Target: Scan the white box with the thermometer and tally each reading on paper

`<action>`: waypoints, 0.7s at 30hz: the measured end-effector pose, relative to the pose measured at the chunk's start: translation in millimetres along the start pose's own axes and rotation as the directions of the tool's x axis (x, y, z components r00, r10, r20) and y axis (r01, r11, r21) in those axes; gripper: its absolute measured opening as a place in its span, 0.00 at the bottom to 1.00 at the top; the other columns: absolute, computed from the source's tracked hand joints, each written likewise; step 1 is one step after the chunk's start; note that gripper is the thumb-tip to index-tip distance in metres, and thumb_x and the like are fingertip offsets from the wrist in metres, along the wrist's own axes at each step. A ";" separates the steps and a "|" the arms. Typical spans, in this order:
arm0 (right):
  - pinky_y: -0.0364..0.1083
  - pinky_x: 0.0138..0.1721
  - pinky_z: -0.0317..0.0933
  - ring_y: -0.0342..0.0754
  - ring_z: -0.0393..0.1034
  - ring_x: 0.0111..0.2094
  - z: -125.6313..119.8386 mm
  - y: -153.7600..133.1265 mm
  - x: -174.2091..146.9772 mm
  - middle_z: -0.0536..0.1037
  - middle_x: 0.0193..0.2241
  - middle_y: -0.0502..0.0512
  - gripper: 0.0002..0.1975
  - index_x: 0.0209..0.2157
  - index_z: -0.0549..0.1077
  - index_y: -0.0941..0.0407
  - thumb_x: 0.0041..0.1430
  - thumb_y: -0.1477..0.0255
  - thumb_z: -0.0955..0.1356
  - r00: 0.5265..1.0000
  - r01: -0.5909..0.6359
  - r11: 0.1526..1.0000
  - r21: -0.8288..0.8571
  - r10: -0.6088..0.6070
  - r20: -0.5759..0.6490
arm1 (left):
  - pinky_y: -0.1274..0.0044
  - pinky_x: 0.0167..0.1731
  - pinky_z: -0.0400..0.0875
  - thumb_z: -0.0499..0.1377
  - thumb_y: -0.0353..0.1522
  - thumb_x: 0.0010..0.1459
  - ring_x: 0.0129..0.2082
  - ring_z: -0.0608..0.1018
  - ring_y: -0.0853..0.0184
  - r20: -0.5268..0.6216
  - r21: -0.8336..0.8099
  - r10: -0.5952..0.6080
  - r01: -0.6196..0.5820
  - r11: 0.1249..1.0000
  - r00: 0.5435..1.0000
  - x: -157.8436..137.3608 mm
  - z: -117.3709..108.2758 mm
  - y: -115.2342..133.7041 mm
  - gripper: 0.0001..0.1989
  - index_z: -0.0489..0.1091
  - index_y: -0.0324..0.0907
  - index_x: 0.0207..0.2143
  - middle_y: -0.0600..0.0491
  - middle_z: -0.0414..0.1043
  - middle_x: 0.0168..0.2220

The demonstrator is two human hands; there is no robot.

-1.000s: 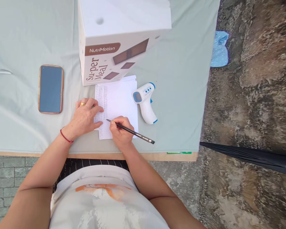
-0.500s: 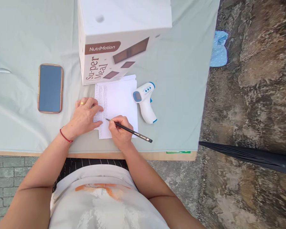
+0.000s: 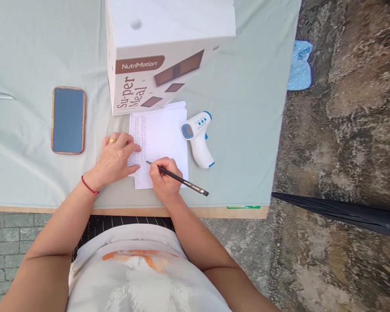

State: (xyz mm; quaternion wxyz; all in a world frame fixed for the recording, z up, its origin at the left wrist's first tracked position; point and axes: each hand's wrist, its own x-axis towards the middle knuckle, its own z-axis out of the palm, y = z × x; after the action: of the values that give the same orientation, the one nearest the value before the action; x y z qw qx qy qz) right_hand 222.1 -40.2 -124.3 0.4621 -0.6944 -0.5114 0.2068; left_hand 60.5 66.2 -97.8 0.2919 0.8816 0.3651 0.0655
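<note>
While the table (image 3: 35, 43) under its pale green cloth fills most of the view, a big white carton (image 3: 162, 52) printed "NutriMotion Su-per Meal" stands at its middle, its near bottom edge touching the far end of the sheet of paper (image 3: 164, 134). That paper lies flat just in front of the carton, with columns of small writing down its left part; the writing is too small to read. A phone (image 3: 68, 120) in a brown case lies face up well to the left of the sheet, and a white and blue thermometer gun (image 3: 198, 138) lies just beside the sheet's right edge.

On the paper's left margin, the left hand (image 3: 115, 159) rests palm down, its fingers slightly spread and curled, the tips pressing on the written columns; a ring sits on one finger and a red cord circles the wrist. Its forearm runs back toward the body at the lower left.

At the sheet's near right corner, the right hand (image 3: 164, 177) lies on its outer edge, thumb and fingers pinched together around a dark pencil (image 3: 177, 178). The pencil's tip touches the paper just right of the columns, near the left fingertips, and its shaft slants back over the hand to the right, past the paper's edge.
</note>
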 end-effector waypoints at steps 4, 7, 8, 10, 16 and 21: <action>0.43 0.25 0.57 0.42 0.60 0.22 0.7 -0.7 -2.4 0.68 0.22 0.44 0.06 0.30 0.65 0.52 0.61 0.72 0.65 1.000 0.024 1.000 -0.014 -0.024 0.009 | 0.64 0.45 0.58 0.66 0.37 0.56 0.47 0.67 0.54 0.007 -0.010 -0.005 0.006 1.000 1.000 1.9 1.8 0.8 0.17 0.75 0.43 0.47 0.44 0.69 0.47; 0.44 0.27 0.60 0.43 0.63 0.24 -2.9 -0.8 -2.4 0.69 0.24 0.46 0.05 0.32 0.67 0.52 0.64 0.73 0.65 0.997 0.068 0.997 -0.026 -0.069 -0.019 | 0.63 0.46 0.61 0.68 0.35 0.54 0.49 0.68 0.53 0.046 -0.031 -0.044 0.045 0.998 0.998 3.4 -3.4 2.1 0.17 0.75 0.42 0.46 0.44 0.69 0.48; 0.44 0.29 0.62 0.44 0.66 0.26 -5.9 0.7 -1.1 0.71 0.26 0.47 0.04 0.34 0.69 0.52 0.65 0.73 0.65 0.995 0.094 0.995 -0.046 -0.095 -0.031 | 0.62 0.48 0.62 0.68 0.34 0.53 0.49 0.68 0.53 0.071 -0.061 -0.053 0.058 0.996 0.996 3.3 -7.8 1.5 0.17 0.74 0.42 0.46 0.45 0.69 0.49; 0.47 0.36 0.66 0.47 0.70 0.33 -14.3 7.6 3.6 0.74 0.32 0.52 0.03 0.39 0.72 0.52 0.67 0.72 0.65 0.984 0.166 0.980 -0.109 -0.171 -0.043 | 0.60 0.52 0.64 0.70 0.33 0.51 0.49 0.70 0.55 0.107 -0.169 -0.076 0.093 0.981 0.991 1.9 -20.3 -3.5 0.17 0.73 0.42 0.44 0.47 0.70 0.48; 0.52 0.42 0.65 0.52 0.69 0.41 -37.4 43.3 22.9 0.73 0.40 0.57 0.15 0.52 0.74 0.51 0.69 0.72 0.61 0.959 0.259 0.929 -0.264 -0.215 0.185 | 0.57 0.55 0.71 0.72 0.45 0.50 0.56 0.72 0.52 -0.317 -0.487 -0.345 0.160 0.859 0.883 13.4 -42.1 -52.1 0.36 0.63 0.50 0.58 0.47 0.66 0.57; 0.54 0.42 0.63 0.52 0.66 0.38 -32.7 47.4 28.4 0.72 0.40 0.59 0.17 0.53 0.75 0.51 0.70 0.73 0.59 0.951 0.222 0.937 -0.269 -0.148 0.271 | 0.49 0.66 0.57 0.70 0.53 0.51 0.71 0.57 0.44 -0.429 -0.581 -0.215 -0.086 0.809 0.877 62.2 -15.9 -83.5 0.49 0.50 0.57 0.68 0.46 0.58 0.67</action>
State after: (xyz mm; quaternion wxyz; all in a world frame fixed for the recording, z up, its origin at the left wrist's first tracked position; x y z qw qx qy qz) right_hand 282.6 -31.1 -143.5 0.3031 -0.6731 -0.6534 0.1676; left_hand 49.9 163.0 -137.8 0.4515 0.6919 0.4178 0.3780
